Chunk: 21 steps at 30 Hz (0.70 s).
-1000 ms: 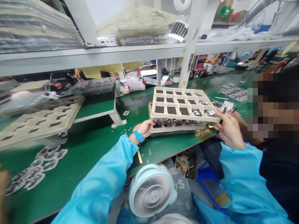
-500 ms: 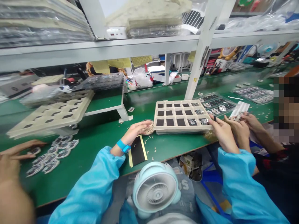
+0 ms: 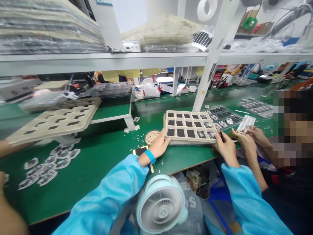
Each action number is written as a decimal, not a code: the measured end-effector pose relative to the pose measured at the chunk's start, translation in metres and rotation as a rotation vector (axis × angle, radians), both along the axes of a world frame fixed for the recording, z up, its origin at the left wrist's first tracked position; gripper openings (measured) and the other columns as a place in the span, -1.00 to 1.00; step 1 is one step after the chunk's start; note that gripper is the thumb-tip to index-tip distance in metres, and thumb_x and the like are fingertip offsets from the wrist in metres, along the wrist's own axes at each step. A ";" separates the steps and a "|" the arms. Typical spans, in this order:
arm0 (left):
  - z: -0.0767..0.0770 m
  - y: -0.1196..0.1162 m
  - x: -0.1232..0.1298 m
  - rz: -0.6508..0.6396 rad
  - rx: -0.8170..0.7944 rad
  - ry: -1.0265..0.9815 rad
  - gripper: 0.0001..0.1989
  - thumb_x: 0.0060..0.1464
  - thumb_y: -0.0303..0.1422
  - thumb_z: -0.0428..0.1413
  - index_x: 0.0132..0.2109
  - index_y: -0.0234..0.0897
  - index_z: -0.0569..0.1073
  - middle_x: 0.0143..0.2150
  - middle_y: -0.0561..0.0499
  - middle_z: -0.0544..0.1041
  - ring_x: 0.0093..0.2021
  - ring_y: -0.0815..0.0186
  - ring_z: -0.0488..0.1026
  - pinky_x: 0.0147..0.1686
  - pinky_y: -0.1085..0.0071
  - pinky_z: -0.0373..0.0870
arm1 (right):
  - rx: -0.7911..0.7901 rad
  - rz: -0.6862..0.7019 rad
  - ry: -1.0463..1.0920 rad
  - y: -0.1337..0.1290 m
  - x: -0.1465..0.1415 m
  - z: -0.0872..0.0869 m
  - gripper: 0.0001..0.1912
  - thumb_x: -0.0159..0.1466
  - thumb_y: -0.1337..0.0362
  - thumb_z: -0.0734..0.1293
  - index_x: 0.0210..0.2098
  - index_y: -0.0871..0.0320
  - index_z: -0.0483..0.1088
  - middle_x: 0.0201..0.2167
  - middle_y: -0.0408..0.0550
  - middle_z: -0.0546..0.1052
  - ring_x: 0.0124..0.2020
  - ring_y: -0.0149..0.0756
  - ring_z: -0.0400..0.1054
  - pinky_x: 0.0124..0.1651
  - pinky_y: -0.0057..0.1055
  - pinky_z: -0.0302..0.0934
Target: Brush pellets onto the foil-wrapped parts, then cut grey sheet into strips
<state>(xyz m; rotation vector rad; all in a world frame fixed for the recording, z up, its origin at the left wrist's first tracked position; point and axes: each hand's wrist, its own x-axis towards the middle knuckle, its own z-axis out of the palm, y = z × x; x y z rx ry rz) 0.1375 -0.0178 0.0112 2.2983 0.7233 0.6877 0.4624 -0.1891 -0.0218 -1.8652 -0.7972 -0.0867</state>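
The left hand (image 3: pixel 158 146) and right hand (image 3: pixel 226 149) grip the tray (image 3: pixel 186 139), few parts (image 3: pixel 201 134) seated, most dark pads (image 3: pixel 180 133) uncovered.

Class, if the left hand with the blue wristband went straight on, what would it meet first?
Probably the left edge of the beige, rectangular, plastic-looking compartment tray. The left hand seems to touch it, though depth is unclear.

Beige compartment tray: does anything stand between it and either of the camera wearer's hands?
Nothing visible does. The fingers of the left hand meet the beige compartment tray at its left side, those of the right hand at its right. The round dish sits beyond the left hand, not in between.
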 end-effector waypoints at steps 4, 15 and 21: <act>-0.002 -0.009 -0.013 0.039 -0.077 0.024 -0.26 0.34 -0.08 -0.08 0.48 -0.42 -0.02 0.48 -0.31 0.08 0.47 0.02 0.07 0.44 0.06 -0.01 | -0.028 0.021 -0.016 0.003 0.000 0.003 -0.47 0.31 -0.05 0.31 0.16 0.09 0.51 0.06 0.07 0.60 0.14 0.06 0.45 0.23 -0.09 0.25; -0.002 0.003 -0.012 0.001 -0.140 -0.114 -0.30 0.27 -0.09 0.07 0.43 -0.32 0.16 0.47 -0.19 0.14 0.47 0.05 0.06 0.45 0.15 -0.10 | 0.004 0.019 0.024 0.003 0.007 -0.003 -0.45 0.29 -0.06 0.32 0.09 0.18 0.55 0.01 0.10 0.62 0.08 0.06 0.48 0.20 -0.10 0.26; -0.008 0.003 -0.017 0.010 -0.102 -0.081 -0.31 0.29 -0.09 0.03 0.43 -0.36 0.16 0.44 -0.21 0.19 0.44 0.04 0.13 0.44 0.11 -0.03 | -0.025 0.004 0.008 0.013 0.007 -0.002 -0.48 0.31 0.00 0.30 0.10 0.19 0.55 -0.04 0.13 0.64 0.04 0.09 0.49 0.16 -0.07 0.28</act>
